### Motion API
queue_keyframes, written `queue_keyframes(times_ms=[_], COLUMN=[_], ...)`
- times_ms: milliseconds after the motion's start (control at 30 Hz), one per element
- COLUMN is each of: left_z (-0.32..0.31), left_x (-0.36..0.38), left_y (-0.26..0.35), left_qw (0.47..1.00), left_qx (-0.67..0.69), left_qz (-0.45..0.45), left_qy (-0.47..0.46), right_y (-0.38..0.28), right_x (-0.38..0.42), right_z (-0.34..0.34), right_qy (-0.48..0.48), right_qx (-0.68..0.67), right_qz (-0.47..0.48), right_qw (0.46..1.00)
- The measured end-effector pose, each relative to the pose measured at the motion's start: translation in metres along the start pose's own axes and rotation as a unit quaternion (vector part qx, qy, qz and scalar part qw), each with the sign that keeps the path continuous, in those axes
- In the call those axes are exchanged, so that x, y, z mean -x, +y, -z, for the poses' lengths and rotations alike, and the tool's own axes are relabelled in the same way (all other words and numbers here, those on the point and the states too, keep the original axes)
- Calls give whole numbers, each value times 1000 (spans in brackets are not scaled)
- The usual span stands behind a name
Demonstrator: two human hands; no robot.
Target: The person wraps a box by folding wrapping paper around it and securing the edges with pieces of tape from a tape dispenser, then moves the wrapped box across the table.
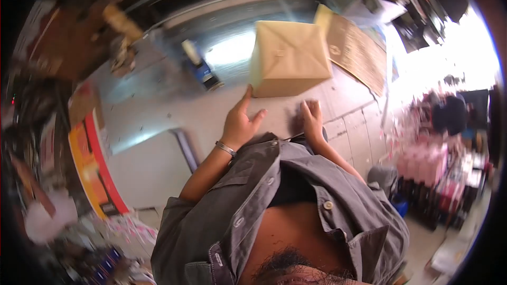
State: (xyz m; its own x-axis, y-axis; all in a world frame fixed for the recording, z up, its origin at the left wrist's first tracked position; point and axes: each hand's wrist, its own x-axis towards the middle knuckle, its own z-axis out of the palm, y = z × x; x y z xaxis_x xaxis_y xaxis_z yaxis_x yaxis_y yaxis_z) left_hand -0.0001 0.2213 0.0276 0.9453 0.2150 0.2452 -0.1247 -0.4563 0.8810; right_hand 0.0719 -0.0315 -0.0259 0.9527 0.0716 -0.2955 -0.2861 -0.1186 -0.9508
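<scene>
A box-shaped parcel (294,55) wrapped in brown paper stands on the worktable, its top paper folded to a crossing point near the middle. My left hand (243,121) is open at the parcel's near left corner, thumb apart and one fingertip at the paper's edge; a metal bracelet circles that wrist. Just in front of the parcel's near side, my right hand (312,119) has its fingers curled closed. Whether anything small sits in them is hidden. The right hand appears apart from the parcel.
Left of the parcel lies a blue-and-black object (203,68) with a pale top. A printed brown paper piece (356,50) lies to the right. An orange-and-red printed board (95,166) edges the worktable (153,121) at left. Pink stacked goods (422,163) stand at far right.
</scene>
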Motion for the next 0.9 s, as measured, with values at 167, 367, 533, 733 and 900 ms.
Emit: queue_keyframes(times_ms=[167,367,533,733,900], left_z=[16,31,53,66,65], left_x=[68,52,3,-18,-22], left_y=[-39,-59,-66,-81,-90], left_qw=[939,902,813,804,782], left_qx=[215,305,427,433,468], left_qz=[268,282,370,379,382], left_qy=[12,118,140,150,153], right_y=[-16,-77,-63,-75,-85], right_x=[16,2,-60,-66,-64], right_z=[-31,-164,-248,-255,-260], right_qy=[-267,-285,-215,-219,-230], right_qx=[175,127,111,153,105], right_qz=[111,210,159,121,74], right_qw=[941,927,957,956,965])
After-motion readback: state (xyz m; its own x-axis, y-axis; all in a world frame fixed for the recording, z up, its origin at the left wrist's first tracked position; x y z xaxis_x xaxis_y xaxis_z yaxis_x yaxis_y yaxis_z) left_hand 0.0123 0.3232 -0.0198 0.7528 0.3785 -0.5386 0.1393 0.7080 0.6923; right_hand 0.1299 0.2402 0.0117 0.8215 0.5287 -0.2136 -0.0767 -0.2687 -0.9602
